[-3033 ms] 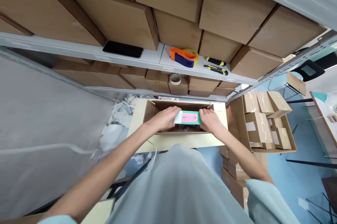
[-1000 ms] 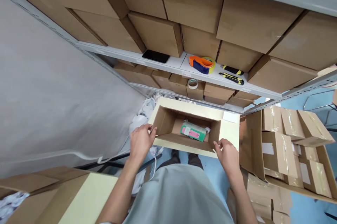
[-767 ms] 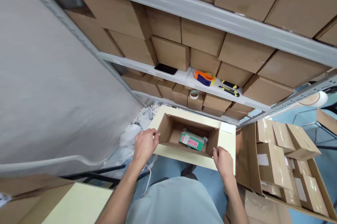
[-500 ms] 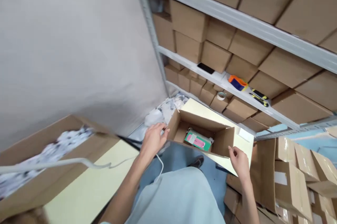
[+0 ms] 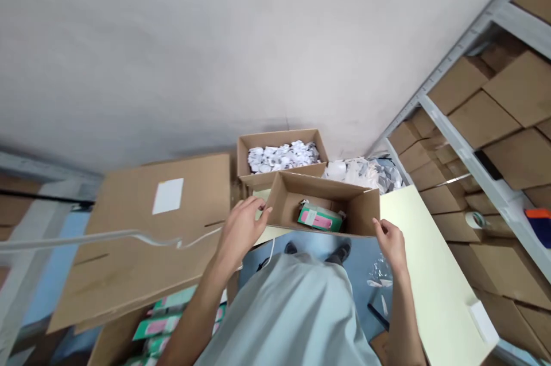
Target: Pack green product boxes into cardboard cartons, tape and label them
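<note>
- The carton [image 5: 284,208] is plain brown cardboard, inside and out.
- Inside the carton, a packet [image 5: 321,218] is green with a pink panel and a white end.
- Behind the carton, a second brown box [image 5: 258,178] holds paper scraps [image 5: 282,156] that are white flecked with black.
- Right of the carton, a board [image 5: 430,263] is pale yellow.
- Left of the carton, a brown flap [image 5: 129,240] bears a white label [image 5: 167,195].
- Below the carton, the floor [image 5: 314,242] is light blue and the shirt [image 5: 293,308] pale grey-blue.

Open brown carton [image 5: 283,209], green packet [image 5: 321,218] inside
</note>
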`<control>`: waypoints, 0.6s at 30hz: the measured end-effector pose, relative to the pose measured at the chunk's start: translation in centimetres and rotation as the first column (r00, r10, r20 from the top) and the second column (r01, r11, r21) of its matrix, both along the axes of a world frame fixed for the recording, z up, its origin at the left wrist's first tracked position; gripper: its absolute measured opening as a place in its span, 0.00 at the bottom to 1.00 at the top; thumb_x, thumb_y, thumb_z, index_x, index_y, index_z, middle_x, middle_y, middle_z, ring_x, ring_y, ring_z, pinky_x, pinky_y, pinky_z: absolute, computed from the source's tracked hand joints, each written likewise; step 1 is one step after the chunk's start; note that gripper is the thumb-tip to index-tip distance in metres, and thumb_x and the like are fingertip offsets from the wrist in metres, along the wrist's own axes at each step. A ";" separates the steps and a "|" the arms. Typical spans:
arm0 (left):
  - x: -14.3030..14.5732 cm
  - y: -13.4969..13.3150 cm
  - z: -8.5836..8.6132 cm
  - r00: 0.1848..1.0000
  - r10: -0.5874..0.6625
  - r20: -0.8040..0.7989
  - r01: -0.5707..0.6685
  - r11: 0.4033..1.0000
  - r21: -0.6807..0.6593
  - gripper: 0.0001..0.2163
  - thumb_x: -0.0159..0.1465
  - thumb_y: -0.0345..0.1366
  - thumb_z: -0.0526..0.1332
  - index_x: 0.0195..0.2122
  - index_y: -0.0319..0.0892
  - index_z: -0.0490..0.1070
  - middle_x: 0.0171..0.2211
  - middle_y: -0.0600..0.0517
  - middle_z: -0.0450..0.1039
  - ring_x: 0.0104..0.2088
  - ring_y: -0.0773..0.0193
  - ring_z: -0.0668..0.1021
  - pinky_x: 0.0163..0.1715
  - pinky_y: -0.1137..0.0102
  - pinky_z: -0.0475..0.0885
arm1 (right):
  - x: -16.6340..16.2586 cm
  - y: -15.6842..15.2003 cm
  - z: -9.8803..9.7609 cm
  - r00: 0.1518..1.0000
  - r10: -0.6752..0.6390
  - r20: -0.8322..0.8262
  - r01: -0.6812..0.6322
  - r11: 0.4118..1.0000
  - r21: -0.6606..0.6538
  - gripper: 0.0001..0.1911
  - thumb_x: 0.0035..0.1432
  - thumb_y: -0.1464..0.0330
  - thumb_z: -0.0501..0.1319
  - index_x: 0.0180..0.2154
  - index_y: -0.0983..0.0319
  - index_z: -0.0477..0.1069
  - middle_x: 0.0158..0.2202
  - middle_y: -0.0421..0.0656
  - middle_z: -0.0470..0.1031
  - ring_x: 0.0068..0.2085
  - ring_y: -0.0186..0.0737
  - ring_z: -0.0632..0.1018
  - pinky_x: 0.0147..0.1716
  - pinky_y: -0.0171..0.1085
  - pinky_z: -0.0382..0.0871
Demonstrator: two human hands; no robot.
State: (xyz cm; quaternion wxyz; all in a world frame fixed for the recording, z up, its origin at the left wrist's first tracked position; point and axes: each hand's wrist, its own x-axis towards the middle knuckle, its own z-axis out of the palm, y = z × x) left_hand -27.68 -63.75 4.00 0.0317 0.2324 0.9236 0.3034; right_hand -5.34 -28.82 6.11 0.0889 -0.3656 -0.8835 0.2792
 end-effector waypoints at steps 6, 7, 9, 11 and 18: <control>1.3 -6.7 -1.6 0.952 0.304 0.040 -0.306 0.952 0.028 0.12 0.73 0.47 0.55 0.34 0.48 0.68 0.37 0.49 0.76 0.36 0.54 0.79 0.40 0.62 0.70 | -10.4 -3.2 -1.3 0.959 0.267 0.098 -0.273 0.960 0.061 0.33 0.70 0.37 0.46 0.23 0.54 0.54 0.19 0.39 0.63 0.25 0.39 0.61 0.29 0.39 0.52; 1.3 -7.0 -2.0 0.939 0.341 0.042 -0.343 0.939 0.028 0.12 0.73 0.47 0.55 0.34 0.48 0.68 0.38 0.49 0.76 0.36 0.53 0.79 0.40 0.62 0.70 | -11.7 -3.5 -1.5 0.947 0.295 0.124 -0.304 0.950 0.065 0.32 0.70 0.39 0.46 0.24 0.54 0.54 0.20 0.39 0.63 0.25 0.39 0.60 0.29 0.39 0.51; 1.1 -7.2 -2.8 0.917 0.395 0.054 -0.397 0.917 0.036 0.12 0.72 0.47 0.55 0.34 0.48 0.69 0.38 0.48 0.77 0.39 0.52 0.80 0.41 0.62 0.71 | -14.0 -3.6 -1.7 0.930 0.329 0.166 -0.344 0.936 0.072 0.30 0.70 0.41 0.47 0.24 0.54 0.54 0.20 0.39 0.63 0.25 0.39 0.60 0.30 0.39 0.51; 0.7 -7.1 -3.6 0.899 0.433 0.070 -0.437 0.898 0.053 0.11 0.71 0.47 0.56 0.34 0.49 0.69 0.38 0.47 0.78 0.40 0.50 0.80 0.42 0.61 0.72 | -15.8 -3.3 -1.8 0.918 0.353 0.181 -0.372 0.925 0.079 0.28 0.70 0.43 0.48 0.25 0.54 0.54 0.21 0.39 0.64 0.25 0.39 0.60 0.30 0.39 0.51; -1.1 -6.3 -4.3 0.858 0.506 0.083 -0.511 0.858 0.053 0.13 0.72 0.48 0.56 0.34 0.48 0.70 0.39 0.46 0.80 0.40 0.49 0.81 0.44 0.60 0.74 | -18.8 -1.2 -1.7 0.853 0.479 0.207 -0.499 0.864 0.059 0.31 0.73 0.42 0.47 0.24 0.54 0.56 0.20 0.40 0.67 0.24 0.40 0.65 0.30 0.38 0.53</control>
